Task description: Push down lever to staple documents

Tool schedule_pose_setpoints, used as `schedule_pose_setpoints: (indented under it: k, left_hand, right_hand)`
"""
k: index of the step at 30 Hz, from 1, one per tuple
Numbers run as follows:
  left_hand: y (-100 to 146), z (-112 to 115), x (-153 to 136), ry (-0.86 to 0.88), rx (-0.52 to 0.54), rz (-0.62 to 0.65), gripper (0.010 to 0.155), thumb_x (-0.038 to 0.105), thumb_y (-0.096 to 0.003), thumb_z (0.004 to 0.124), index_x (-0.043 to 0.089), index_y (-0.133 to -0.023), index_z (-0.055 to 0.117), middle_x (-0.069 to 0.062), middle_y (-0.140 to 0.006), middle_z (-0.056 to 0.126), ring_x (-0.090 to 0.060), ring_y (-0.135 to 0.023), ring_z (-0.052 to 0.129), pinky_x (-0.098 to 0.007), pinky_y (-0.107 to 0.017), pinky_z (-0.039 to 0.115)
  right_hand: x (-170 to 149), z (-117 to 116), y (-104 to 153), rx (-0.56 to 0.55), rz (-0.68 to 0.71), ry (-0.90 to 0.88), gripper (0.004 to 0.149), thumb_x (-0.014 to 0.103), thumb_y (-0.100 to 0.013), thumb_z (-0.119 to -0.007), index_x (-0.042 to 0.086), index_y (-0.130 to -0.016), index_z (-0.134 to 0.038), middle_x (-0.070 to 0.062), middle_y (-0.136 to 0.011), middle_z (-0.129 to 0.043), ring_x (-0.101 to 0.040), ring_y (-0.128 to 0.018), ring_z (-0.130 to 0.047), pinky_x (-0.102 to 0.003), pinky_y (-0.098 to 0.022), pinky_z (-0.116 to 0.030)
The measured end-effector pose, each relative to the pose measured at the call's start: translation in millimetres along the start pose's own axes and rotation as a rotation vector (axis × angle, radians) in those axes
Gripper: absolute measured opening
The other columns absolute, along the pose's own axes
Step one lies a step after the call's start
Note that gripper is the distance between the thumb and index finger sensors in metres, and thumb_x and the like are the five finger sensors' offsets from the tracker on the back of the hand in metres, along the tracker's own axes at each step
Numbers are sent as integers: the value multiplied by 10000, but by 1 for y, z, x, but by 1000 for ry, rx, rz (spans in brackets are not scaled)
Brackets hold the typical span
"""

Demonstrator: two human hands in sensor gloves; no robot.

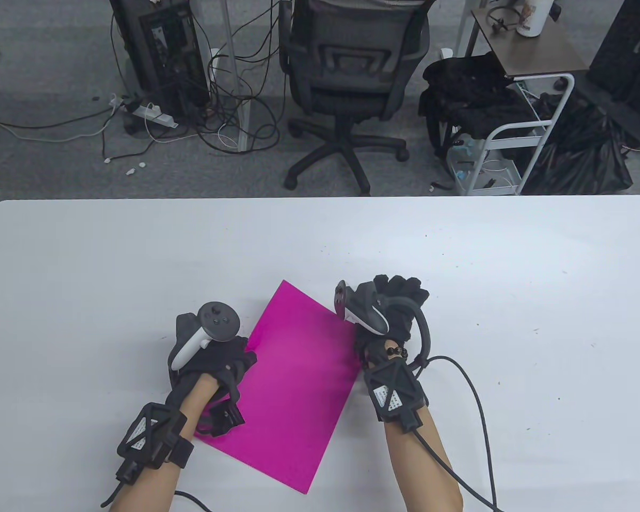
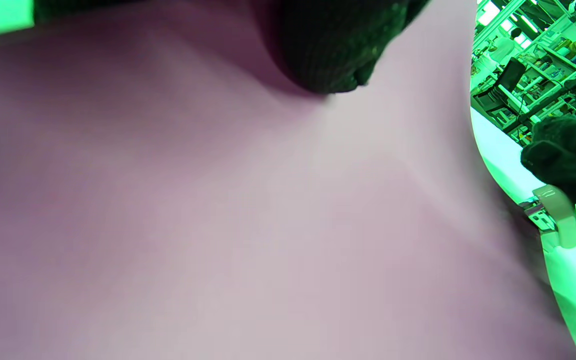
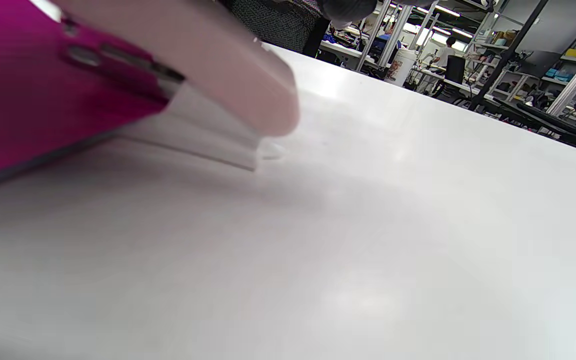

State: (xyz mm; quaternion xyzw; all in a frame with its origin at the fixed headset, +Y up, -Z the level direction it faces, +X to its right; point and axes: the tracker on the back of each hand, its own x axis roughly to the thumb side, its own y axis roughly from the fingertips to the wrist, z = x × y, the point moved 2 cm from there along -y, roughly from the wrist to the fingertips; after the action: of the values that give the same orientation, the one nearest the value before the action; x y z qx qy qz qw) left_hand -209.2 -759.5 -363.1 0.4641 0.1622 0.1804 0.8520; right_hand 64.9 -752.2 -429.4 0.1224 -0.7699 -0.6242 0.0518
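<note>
A magenta sheet of paper [image 1: 293,384] lies tilted on the white table [image 1: 512,298]. My left hand [image 1: 221,362] rests on the sheet's left edge; a gloved fingertip [image 2: 328,50] touches the paper [image 2: 218,200] in the left wrist view. My right hand [image 1: 397,298] is curled over the stapler at the sheet's right corner and hides it in the table view. The left wrist view shows the pale stapler [image 2: 558,215] under my right hand's fingers [image 2: 568,150]. In the right wrist view the stapler [image 3: 208,75] sits over the paper's edge [image 3: 28,100].
Glove cables [image 1: 480,405] trail over the table to the right of my right forearm. Beyond the table's far edge stand an office chair [image 1: 346,80], a computer tower [image 1: 160,53] with floor cables, and a white cart [image 1: 512,138].
</note>
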Motion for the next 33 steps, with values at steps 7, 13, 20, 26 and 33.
schedule_pose_setpoints:
  k: [7,13,20,26,33]
  left_hand:
    - [0,-1,-2,10,1,12,409,242,-563,772,82,-931,854,-133,-798,1007,-285,-637,1032,-542,-475,885]
    - [0,-3,-5,50,-33,20,408,240,-562,774,79,-928,855,-134,-795,1011,-293,-629,1041,-544,-469,888]
    - [9,-14,-8,117,-81,31,410,233,-563,779,66,-930,854,-144,-775,1024,-298,-601,1054,-547,-451,895]
    - [26,-34,-9,169,-112,0,410,229,-570,781,53,-934,851,-151,-762,1034,-296,-577,1064,-542,-433,902]
    - [54,-69,-16,240,-32,0,409,221,-575,787,37,-934,857,-166,-749,1043,-297,-549,1074,-536,-411,908]
  right_hand:
    - [0,-2,0,7,-2,-15,755,417,-542,-462,-31,-1109,-243,-374,-1112,-319,-669,-995,-346,-769,-690,-383]
    - [0,-2,-2,5,-1,-18,756,419,-541,-460,-31,-1109,-243,-373,-1114,-320,-667,-996,-352,-769,-690,-386]
    - [-1,-2,-3,4,-2,-22,757,420,-541,-460,-32,-1108,-245,-371,-1113,-325,-666,-995,-358,-767,-690,-391]
    - [-1,-3,-4,2,-5,-24,759,423,-539,-457,-32,-1109,-246,-371,-1114,-328,-664,-996,-364,-767,-689,-395]
    - [-3,-3,-5,0,-9,-24,761,426,-537,-452,-32,-1109,-243,-371,-1113,-328,-664,-997,-361,-767,-689,-395]
